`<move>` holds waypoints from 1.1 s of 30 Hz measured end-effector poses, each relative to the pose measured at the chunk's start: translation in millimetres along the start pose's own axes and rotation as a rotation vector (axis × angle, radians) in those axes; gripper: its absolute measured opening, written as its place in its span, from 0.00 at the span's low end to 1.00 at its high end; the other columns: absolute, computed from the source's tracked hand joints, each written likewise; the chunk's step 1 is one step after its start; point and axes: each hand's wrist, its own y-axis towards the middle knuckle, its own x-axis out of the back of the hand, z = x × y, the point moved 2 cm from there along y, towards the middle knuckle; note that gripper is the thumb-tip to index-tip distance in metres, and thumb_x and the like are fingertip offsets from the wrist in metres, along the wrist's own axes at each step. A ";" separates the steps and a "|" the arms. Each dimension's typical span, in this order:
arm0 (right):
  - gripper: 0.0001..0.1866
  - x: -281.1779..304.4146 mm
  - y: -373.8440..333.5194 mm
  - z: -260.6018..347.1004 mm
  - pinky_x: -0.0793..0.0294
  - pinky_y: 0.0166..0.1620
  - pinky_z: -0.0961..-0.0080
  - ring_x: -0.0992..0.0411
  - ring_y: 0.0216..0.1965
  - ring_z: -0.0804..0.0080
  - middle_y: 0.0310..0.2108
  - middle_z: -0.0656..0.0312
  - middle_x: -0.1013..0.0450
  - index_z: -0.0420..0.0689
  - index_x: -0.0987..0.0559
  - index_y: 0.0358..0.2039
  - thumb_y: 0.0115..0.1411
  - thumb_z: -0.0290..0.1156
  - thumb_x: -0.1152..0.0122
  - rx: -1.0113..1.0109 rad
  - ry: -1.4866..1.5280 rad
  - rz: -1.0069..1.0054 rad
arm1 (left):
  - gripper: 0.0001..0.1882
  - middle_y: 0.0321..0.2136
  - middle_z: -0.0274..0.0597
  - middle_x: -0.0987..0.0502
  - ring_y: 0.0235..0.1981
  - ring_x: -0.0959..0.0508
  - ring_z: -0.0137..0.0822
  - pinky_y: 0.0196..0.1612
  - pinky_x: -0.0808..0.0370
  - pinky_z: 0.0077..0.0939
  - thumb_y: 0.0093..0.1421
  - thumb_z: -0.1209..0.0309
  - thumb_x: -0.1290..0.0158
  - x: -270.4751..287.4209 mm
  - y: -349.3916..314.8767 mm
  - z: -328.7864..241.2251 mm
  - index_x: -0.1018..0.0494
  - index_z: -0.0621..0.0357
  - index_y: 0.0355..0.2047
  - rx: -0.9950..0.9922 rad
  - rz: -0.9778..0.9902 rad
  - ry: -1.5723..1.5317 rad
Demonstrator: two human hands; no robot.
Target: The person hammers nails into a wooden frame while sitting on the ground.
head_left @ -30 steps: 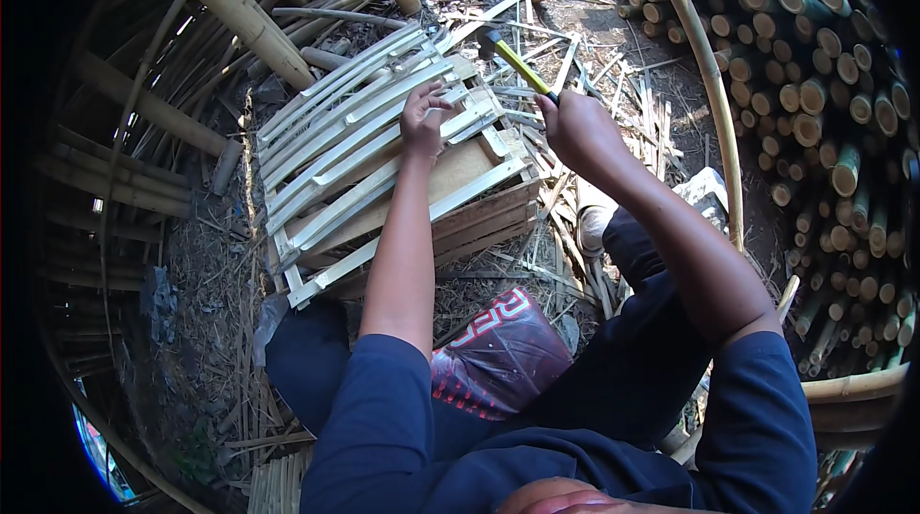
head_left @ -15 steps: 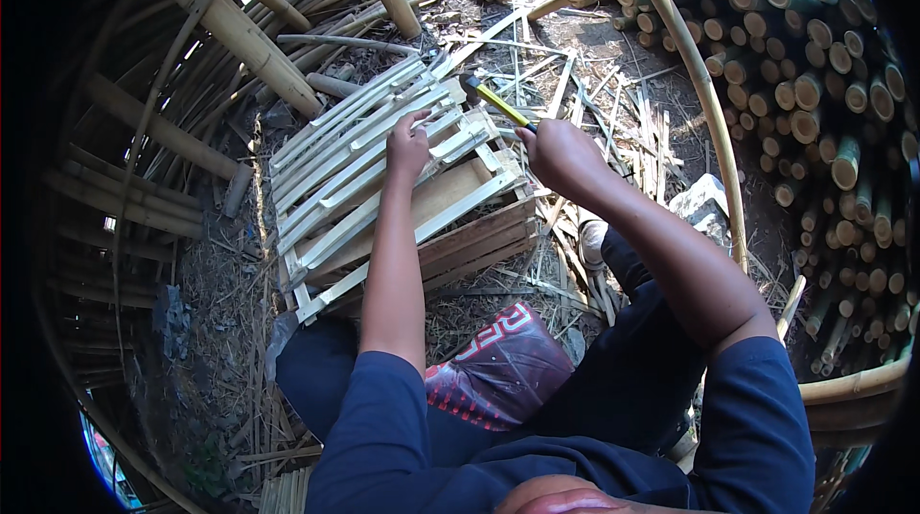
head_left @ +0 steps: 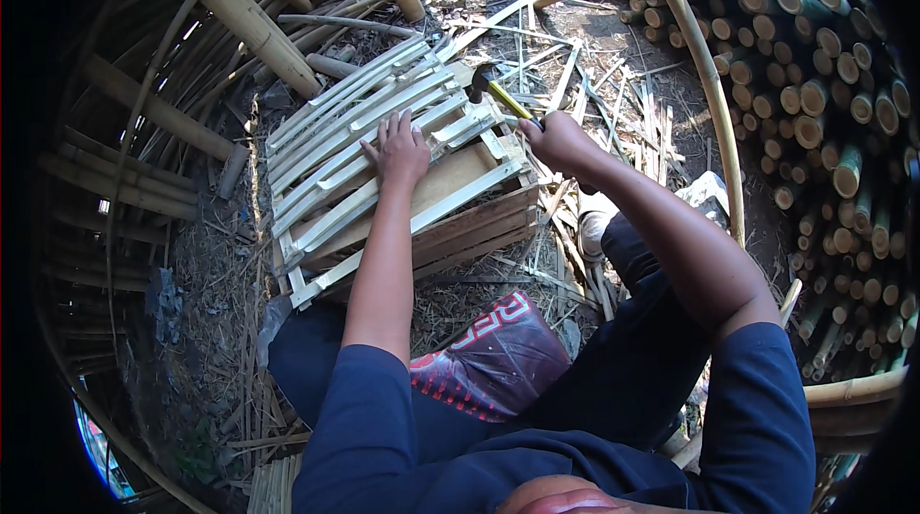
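Observation:
A slatted bamboo frame lies across the top of a wooden crate in front of me. My left hand rests on its slats with the fingers spread, holding nothing. My right hand is closed round the handle of a hammer, which has a yellow and black shaft. The dark hammer head is low at the right end of the slats; I cannot tell whether it touches them. Any nail under the head is hidden.
Cut bamboo poles are stacked at the right, behind a bent bamboo pole. Split strips litter the ground beyond the crate. Thick bamboo posts lean at the far left. A printed dark red sack lies by my legs.
My left hand has opened from a loose curl and settled flat on the slats. The hammer head has come down and slightly right, toward the frame's right end.

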 end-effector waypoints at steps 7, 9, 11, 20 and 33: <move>0.24 -9.4 30.5 10.2 0.25 0.27 0.59 0.23 0.22 0.61 0.26 0.49 0.23 0.27 0.21 0.35 0.66 0.43 0.37 0.032 0.165 -0.047 | 0.21 0.63 0.42 0.27 0.70 0.35 0.45 0.74 0.58 0.70 0.68 0.71 0.51 12.2 3.7 -4.7 0.27 0.51 0.61 -0.399 -0.245 -0.093; 0.24 -11.9 31.9 22.3 0.26 0.25 0.59 0.23 0.21 0.61 0.26 0.49 0.23 0.28 0.22 0.34 0.66 0.43 0.37 -0.040 0.196 -0.062 | 0.19 0.60 0.42 0.24 0.67 0.31 0.47 0.74 0.54 0.67 0.66 0.72 0.47 19.8 7.5 -12.8 0.24 0.53 0.57 -0.447 -0.268 -0.229; 0.23 -15.5 34.9 25.9 0.27 0.23 0.60 0.24 0.20 0.62 0.26 0.50 0.23 0.29 0.22 0.33 0.67 0.43 0.38 -0.083 0.231 -0.076 | 0.18 0.56 0.42 0.21 0.63 0.26 0.49 0.74 0.49 0.64 0.63 0.70 0.42 21.0 8.2 -36.4 0.22 0.56 0.54 -0.401 -0.173 -0.575; 0.22 -14.8 36.4 24.3 0.24 0.27 0.60 0.21 0.23 0.61 0.27 0.49 0.21 0.31 0.19 0.38 0.66 0.43 0.40 -0.028 0.204 -0.088 | 0.15 0.48 0.30 0.16 0.59 0.24 0.36 0.72 0.46 0.55 0.54 0.50 0.31 -16.7 -4.2 -55.8 0.14 0.41 0.37 -0.387 -0.119 -0.471; 0.26 3.3 5.5 1.4 0.23 0.36 0.60 0.19 0.30 0.58 0.28 0.48 0.20 0.30 0.18 0.40 0.68 0.48 0.41 0.017 0.036 -0.004 | 0.14 0.45 0.26 0.17 0.57 0.24 0.34 0.72 0.45 0.50 0.51 0.50 0.29 -16.1 -2.2 -59.2 0.12 0.40 0.34 -0.376 -0.101 -0.461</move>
